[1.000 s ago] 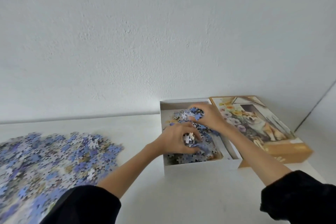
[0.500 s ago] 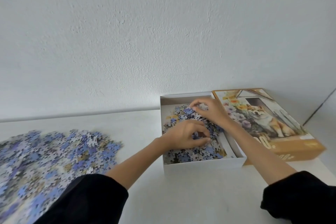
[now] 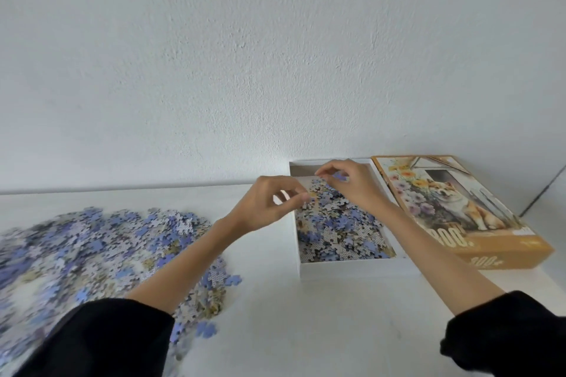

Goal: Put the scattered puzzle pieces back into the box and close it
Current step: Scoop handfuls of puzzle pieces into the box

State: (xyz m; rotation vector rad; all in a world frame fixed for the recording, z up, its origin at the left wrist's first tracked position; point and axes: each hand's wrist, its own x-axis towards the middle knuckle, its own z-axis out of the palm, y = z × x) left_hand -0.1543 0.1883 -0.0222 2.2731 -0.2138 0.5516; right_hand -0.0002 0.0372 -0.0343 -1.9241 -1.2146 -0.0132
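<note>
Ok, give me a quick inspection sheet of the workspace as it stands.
Surface: white table, set against a wall.
Job's things: box open, partly filled with pieces; lid off, lying beside the box's right side; loose pile on the table, left of the box.
Clutter: nothing seen.
Hands: left hand over the box's left edge, fingertips pinched, cannot tell if on a piece; right hand over the box, seems to pinch a blue piece.
Cables: nothing seen.
Surroundings: white wall; black sleeves.
</note>
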